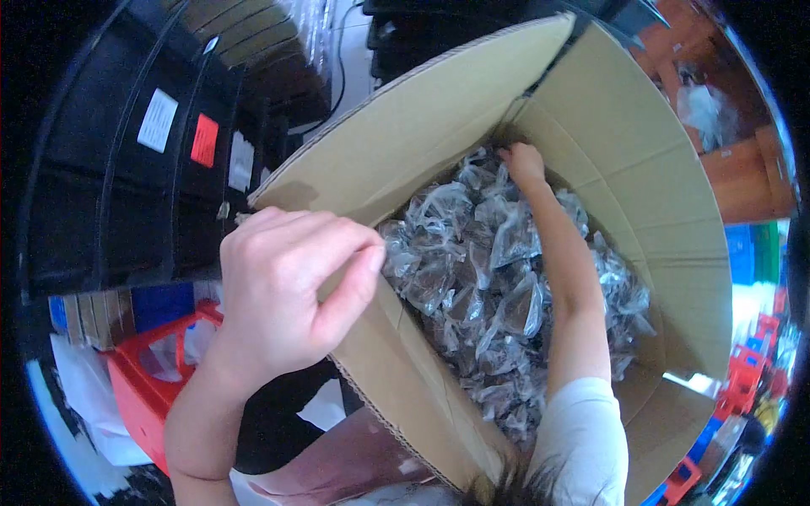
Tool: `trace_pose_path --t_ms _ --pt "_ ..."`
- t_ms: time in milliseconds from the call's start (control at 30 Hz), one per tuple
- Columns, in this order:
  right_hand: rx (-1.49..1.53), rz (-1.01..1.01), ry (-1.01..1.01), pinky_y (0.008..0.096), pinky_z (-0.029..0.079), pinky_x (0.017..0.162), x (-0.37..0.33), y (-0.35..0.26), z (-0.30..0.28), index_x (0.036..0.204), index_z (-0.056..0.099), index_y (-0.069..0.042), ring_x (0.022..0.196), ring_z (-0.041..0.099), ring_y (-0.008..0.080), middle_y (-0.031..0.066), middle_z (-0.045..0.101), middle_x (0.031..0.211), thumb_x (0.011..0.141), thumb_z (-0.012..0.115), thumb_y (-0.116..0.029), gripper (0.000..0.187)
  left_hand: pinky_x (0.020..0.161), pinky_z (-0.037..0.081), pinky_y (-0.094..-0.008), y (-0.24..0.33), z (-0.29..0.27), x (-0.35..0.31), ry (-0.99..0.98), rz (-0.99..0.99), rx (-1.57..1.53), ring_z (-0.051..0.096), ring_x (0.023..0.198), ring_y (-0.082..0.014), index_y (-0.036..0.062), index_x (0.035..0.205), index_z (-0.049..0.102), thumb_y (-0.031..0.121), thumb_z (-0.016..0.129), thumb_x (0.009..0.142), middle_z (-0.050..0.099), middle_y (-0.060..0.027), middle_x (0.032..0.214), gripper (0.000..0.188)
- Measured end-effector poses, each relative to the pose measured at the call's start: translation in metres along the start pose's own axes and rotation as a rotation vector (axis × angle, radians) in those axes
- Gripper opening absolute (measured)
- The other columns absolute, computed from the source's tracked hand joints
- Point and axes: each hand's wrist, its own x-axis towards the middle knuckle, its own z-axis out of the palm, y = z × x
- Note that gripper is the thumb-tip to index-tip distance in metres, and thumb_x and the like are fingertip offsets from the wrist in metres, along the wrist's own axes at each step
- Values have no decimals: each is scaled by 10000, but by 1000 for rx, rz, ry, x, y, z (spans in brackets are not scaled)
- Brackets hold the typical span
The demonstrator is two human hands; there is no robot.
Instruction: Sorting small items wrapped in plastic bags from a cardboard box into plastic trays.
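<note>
Labelled black crates (80,160) and a red plastic frame (139,405) are seen leftmost!
By a brown cardboard box's (666,185) left wall, the left hand (295,287) is held loosely curled, any hold hidden; rightward, inside, crumpled clear plastic bags (498,270) are heaped, reached at the far corner by the right hand (525,163), fingers bent, grip unclear.

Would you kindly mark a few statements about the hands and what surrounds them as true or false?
1. The right hand reaches inside the cardboard box. True.
2. The cardboard box contains only bare, unwrapped items. False: it contains many clear plastic bags.
3. A red plastic container is left of the cardboard box. True.
4. The left hand lies flat, fingers spread. False: its fingers are curled.
</note>
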Motion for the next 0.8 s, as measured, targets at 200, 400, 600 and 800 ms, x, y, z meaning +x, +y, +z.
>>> trace_pose_path --t_ms 200,400,600,800 --pt "25 -121 187 442 488 842 -13 35 15 1097 617 -93 969 593 370 193 609 1057 824 522 -132 292 529 399 -340 -4 3 0 46 43 -41 574 545 -260 35 737 641 102 597 753 597 -95 618 82" --pt "-80 -80 -121 452 471 889 16 18 22 1219 542 -145 1051 568 363 174 609 1105 777 518 -87 447 526 400 -342 -1 5 4 42 47 -37 573 542 -259 37 734 641 104 599 751 599 -95 619 81" --pt "-144 -182 -167 474 462 895 14 22 11 1187 551 -78 1043 575 358 202 593 1121 798 540 -118 391 528 403 -340 -3 3 3 44 46 -35 569 538 -257 43 727 637 105 605 739 593 -88 614 71" --pt "-8 -84 145 461 469 877 -20 -6 17 1178 563 -65 1003 579 371 212 605 1048 742 588 -152 445 522 399 -341 -7 1 1 36 53 -21 565 531 -255 49 711 631 106 607 733 587 -82 607 66"
